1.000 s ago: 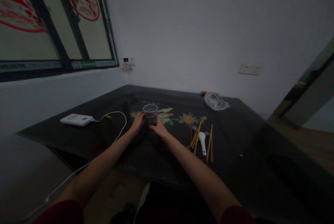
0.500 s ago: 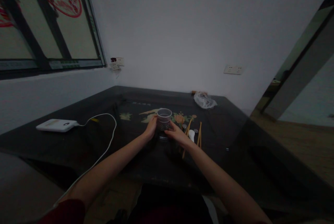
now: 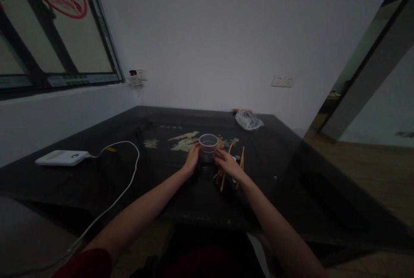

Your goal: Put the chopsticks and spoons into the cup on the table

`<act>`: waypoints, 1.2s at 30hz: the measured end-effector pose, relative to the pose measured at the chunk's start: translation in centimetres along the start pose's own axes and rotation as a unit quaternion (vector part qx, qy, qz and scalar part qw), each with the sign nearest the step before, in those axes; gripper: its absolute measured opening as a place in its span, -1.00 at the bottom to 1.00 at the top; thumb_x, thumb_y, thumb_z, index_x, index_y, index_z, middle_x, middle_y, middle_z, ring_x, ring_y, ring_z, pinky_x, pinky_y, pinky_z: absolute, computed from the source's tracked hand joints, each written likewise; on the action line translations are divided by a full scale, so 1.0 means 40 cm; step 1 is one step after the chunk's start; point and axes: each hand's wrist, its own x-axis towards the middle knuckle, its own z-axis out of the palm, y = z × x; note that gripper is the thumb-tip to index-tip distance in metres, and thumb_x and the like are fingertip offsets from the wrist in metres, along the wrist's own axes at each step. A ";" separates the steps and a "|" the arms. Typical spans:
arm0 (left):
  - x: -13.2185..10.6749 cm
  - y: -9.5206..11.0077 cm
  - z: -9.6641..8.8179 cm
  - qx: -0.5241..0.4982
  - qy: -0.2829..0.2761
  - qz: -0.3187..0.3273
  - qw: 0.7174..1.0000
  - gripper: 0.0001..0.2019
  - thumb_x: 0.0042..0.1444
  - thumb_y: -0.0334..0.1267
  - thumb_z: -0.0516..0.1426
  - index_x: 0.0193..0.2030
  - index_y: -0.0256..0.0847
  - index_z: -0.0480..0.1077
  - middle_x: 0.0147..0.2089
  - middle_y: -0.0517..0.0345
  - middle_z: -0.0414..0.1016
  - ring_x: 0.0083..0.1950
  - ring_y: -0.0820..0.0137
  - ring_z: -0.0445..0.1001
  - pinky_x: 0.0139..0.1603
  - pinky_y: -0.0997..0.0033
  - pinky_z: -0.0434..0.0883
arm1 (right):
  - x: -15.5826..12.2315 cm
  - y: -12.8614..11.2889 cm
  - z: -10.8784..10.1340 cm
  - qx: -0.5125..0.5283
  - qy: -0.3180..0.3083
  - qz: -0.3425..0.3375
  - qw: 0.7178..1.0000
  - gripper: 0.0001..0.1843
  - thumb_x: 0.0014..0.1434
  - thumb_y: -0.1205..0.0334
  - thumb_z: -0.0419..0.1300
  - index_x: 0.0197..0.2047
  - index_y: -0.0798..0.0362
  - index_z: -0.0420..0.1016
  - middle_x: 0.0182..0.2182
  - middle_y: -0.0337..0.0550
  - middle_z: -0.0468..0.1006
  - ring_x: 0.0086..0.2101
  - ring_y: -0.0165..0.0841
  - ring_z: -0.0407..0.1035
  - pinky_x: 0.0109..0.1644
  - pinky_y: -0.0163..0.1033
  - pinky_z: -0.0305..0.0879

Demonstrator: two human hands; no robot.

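A clear plastic cup (image 3: 208, 145) with a pale rim stands upright in the middle of the dark table (image 3: 155, 118). My left hand (image 3: 192, 159) is closed on the cup's left side, fingers around its wall. From the right, my right hand (image 3: 229, 164) grips the same cup. Wooden chopsticks (image 3: 242, 161) lie on the table beside and partly beneath my right hand. A white spoon (image 3: 234, 179) lies between the sticks, mostly hidden by that hand.
A white power bank (image 3: 63, 157) lies at the left, its white cable (image 3: 133, 174) curving down toward me. A crumpled clear plastic bag (image 3: 248, 120) rests at the back right, near the wall. A long dark object (image 3: 333, 200) lies at the right.
The view has turned slightly to the right. Both hands remain on the cup, which has shifted a little right toward the chopsticks; my right hand now covers more of the spoon.
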 end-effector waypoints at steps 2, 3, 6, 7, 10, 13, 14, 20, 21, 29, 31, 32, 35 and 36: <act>0.003 0.009 -0.003 0.004 0.000 -0.001 1.000 -0.75 0.13 -0.24 0.00 -0.10 -0.17 0.40 -0.09 0.06 0.51 0.00 0.25 0.43 0.01 0.24 0.37 | 0.006 0.014 -0.003 -0.044 0.024 -0.012 0.999 -0.45 0.00 0.45 0.08 0.11 0.06 0.39 0.00 -0.06 0.51 0.06 -0.23 0.35 0.09 -0.04 0.32; 0.004 0.013 -0.004 0.008 -0.001 -0.003 1.000 -0.76 0.12 -0.26 0.00 -0.11 -0.16 0.40 -0.11 0.07 0.52 -0.01 0.24 0.43 0.00 0.23 0.37 | 0.007 0.019 -0.005 -0.075 0.039 -0.017 0.996 -0.47 0.01 0.45 0.07 0.09 0.06 0.41 -0.01 -0.06 0.52 0.04 -0.22 0.37 0.10 -0.03 0.31; 0.007 0.021 -0.004 0.020 -0.007 -0.004 1.000 -0.77 0.12 -0.28 0.00 -0.14 -0.17 0.42 -0.15 0.08 0.53 -0.02 0.23 0.43 -0.01 0.23 0.38 | 0.000 0.024 -0.015 -0.178 0.069 -0.036 0.981 -0.51 0.06 0.44 0.06 0.08 0.07 0.42 -0.05 -0.03 0.54 -0.02 -0.21 0.42 0.10 -0.04 0.30; 0.008 0.021 -0.004 0.022 -0.008 -0.004 1.000 -0.77 0.12 -0.27 0.00 -0.15 -0.18 0.43 -0.16 0.07 0.53 -0.02 0.23 0.44 -0.02 0.23 0.38 | -0.005 0.023 -0.018 -0.211 0.072 -0.042 0.974 -0.51 0.08 0.43 0.06 0.09 0.07 0.41 -0.06 -0.02 0.55 -0.04 -0.20 0.43 0.08 -0.05 0.30; 0.013 0.018 -0.009 0.020 -0.011 -0.007 1.000 -0.78 0.12 -0.25 0.01 -0.19 -0.20 0.43 -0.20 0.07 0.53 -0.07 0.24 0.46 -0.04 0.24 0.39 | -0.019 0.013 -0.022 -0.308 0.072 -0.046 0.948 -0.52 0.10 0.40 0.07 0.12 0.09 0.37 -0.11 0.01 0.56 -0.06 -0.18 0.42 0.05 -0.08 0.29; 0.020 0.013 -0.012 0.015 -0.014 -0.015 1.000 -0.80 0.13 -0.21 0.02 -0.23 -0.21 0.43 -0.23 0.06 0.53 -0.14 0.26 0.48 -0.07 0.25 0.41 | -0.029 0.003 -0.019 -0.382 0.068 -0.034 0.921 -0.51 0.11 0.38 0.09 0.14 0.12 0.33 -0.15 0.02 0.56 -0.06 -0.16 0.39 0.04 -0.08 0.24; 0.023 0.012 -0.012 0.013 -0.014 -0.019 1.000 -0.80 0.13 -0.21 0.02 -0.24 -0.22 0.43 -0.24 0.05 0.53 -0.16 0.27 0.48 -0.09 0.26 0.42 | -0.031 -0.001 -0.018 -0.400 0.063 -0.030 0.914 -0.50 0.11 0.38 0.09 0.16 0.14 0.30 -0.14 0.03 0.55 -0.05 -0.16 0.38 0.04 -0.08 0.22; 0.030 0.016 -0.012 0.023 -0.021 -0.044 0.999 -0.79 0.15 -0.25 0.01 -0.24 -0.27 0.43 -0.28 0.06 0.53 -0.26 0.35 0.49 -0.20 0.35 0.44 | -0.042 -0.018 -0.013 -0.479 0.020 0.002 0.878 -0.40 0.12 0.29 0.12 0.24 0.18 0.13 -0.03 0.10 0.47 -0.02 -0.16 0.33 0.03 -0.11 0.15; 0.030 0.016 -0.013 0.027 -0.024 -0.045 0.998 -0.79 0.15 -0.26 0.00 -0.24 -0.27 0.43 -0.28 0.06 0.53 -0.27 0.35 0.49 -0.21 0.36 0.44 | -0.043 -0.020 -0.013 -0.488 0.015 0.005 0.873 -0.39 0.12 0.27 0.12 0.24 0.18 0.12 -0.02 0.10 0.46 -0.01 -0.15 0.32 0.04 -0.10 0.14; 0.038 0.004 -0.028 0.105 -0.028 0.010 0.994 -0.75 0.18 -0.22 0.00 -0.22 -0.27 0.46 -0.21 0.02 0.54 -0.18 0.30 0.49 -0.17 0.34 0.43 | -0.043 -0.021 -0.023 -0.500 -0.005 0.020 0.866 -0.33 0.07 0.29 0.11 0.26 0.12 0.09 0.09 0.07 0.38 0.08 -0.12 0.25 0.08 -0.08 0.11; 0.040 0.003 -0.029 0.114 -0.030 0.021 0.993 -0.75 0.17 -0.22 0.00 -0.22 -0.26 0.46 -0.19 0.01 0.54 -0.15 0.28 0.48 -0.16 0.33 0.42 | -0.043 -0.021 -0.027 -0.498 -0.011 0.020 0.867 -0.32 0.05 0.30 0.11 0.26 0.13 0.09 0.09 0.07 0.38 0.08 -0.10 0.25 0.07 -0.07 0.11; 0.040 0.004 -0.029 0.116 -0.031 0.023 0.992 -0.75 0.17 -0.22 -0.01 -0.22 -0.26 0.46 -0.20 0.01 0.54 -0.15 0.28 0.48 -0.16 0.32 0.42 | -0.042 -0.020 -0.029 -0.497 -0.015 0.021 0.867 -0.31 0.04 0.31 0.11 0.26 0.13 0.09 0.09 0.07 0.39 0.08 -0.09 0.25 0.07 -0.06 0.12; 0.037 0.011 -0.028 0.124 -0.033 0.017 0.992 -0.75 0.16 -0.23 0.00 -0.23 -0.26 0.46 -0.22 0.01 0.54 -0.16 0.27 0.49 -0.18 0.33 0.42 | -0.042 -0.017 -0.034 -0.493 -0.023 0.022 0.870 -0.30 0.02 0.32 0.11 0.26 0.12 0.10 0.08 0.07 0.39 0.08 -0.09 0.25 0.08 -0.05 0.11; 0.035 0.015 -0.028 0.127 -0.033 0.015 0.991 -0.75 0.16 -0.23 0.00 -0.23 -0.26 0.46 -0.21 0.01 0.54 -0.17 0.27 0.48 -0.19 0.33 0.42 | -0.041 -0.016 -0.035 -0.491 -0.023 0.021 0.871 -0.29 0.02 0.33 0.11 0.26 0.12 0.09 0.09 0.07 0.38 0.09 -0.09 0.24 0.09 -0.04 0.11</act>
